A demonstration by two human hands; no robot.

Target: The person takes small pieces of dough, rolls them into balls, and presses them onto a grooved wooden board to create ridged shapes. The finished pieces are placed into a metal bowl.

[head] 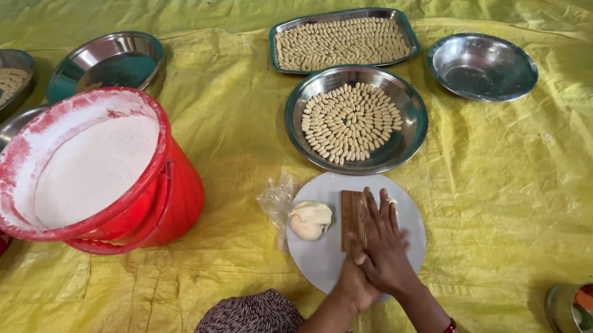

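The right hand (pixel 382 245) lies flat, fingers extended, pressing onto the ridged wooden board (pixel 352 218), apparently rolling dough against its grooves. The left hand (pixel 355 287) sits under it; its grip is hidden. Left of the board, a dough lump (pixel 310 219) shares the white plate (pixel 409 220). Beyond it, 2 steel trays (pixel 403 134) hold shaped pieces.

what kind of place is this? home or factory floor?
Likely a home or small workshop floor set up for hand-making snacks: a yellow sheet spread as work surface, steel trays of shaped dough pieces, and a red bucket of flour.
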